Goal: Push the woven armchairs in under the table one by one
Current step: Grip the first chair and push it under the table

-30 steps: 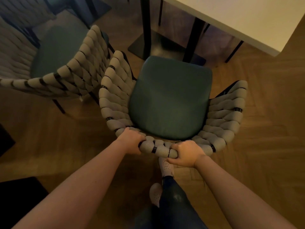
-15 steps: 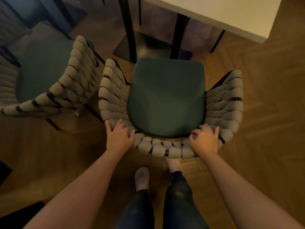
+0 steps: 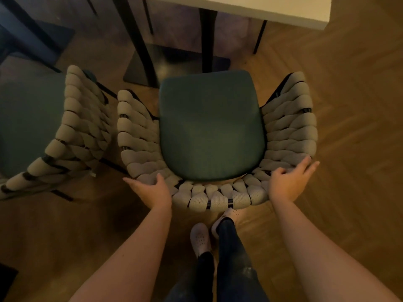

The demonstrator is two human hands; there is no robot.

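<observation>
Parquet (image 3: 349, 105) showed between the table (image 3: 261, 9) and the chair (image 3: 209, 136), whose seat looked short of the tabletop and not yet pushed in, with the left hand (image 3: 150, 190) and right hand (image 3: 287, 184) resting loosely spread fingers on its back corners — a second chair (image 3: 80, 131) waited just beside.

My chair (image 3: 139, 138) has fat, soft woven ropes with tiny holes. Its green seat cushion (image 3: 210, 127) looks smooth and matt. The floor (image 3: 353, 88) is shiny wood. The surface (image 3: 283, 9) is smooth, pale.
</observation>
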